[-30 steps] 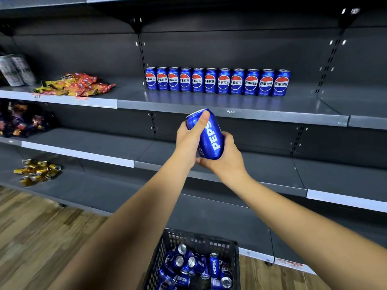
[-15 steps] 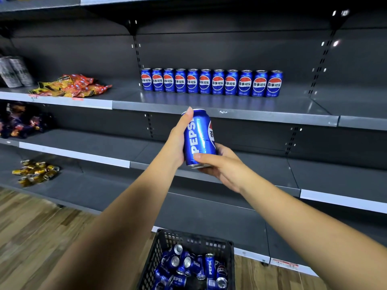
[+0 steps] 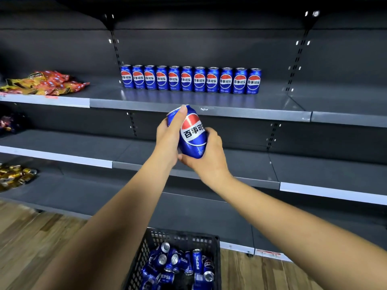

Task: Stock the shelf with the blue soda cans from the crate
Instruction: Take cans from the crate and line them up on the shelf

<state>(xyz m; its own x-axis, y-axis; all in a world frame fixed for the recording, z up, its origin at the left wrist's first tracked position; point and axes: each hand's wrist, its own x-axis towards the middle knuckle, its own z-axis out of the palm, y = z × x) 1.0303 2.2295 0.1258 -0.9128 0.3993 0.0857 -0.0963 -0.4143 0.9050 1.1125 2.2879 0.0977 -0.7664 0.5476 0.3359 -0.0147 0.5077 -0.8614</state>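
Fingers (image 3: 180,114) of the left hand (image 3: 168,136) and right hand (image 3: 211,152) were clamped together round one blue can (image 3: 192,132), held tilted below the shelf (image 3: 209,102) edge, well above the crate (image 3: 184,237).

Dark grey shelving (image 3: 62,145) w/ dark back panel (image 3: 209,45); wood-plank floor (image 3: 31,237) below.

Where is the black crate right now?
In the head view, the black crate sits on the wooden floor at bottom centre, below the person's arms, holding loose blue cans.
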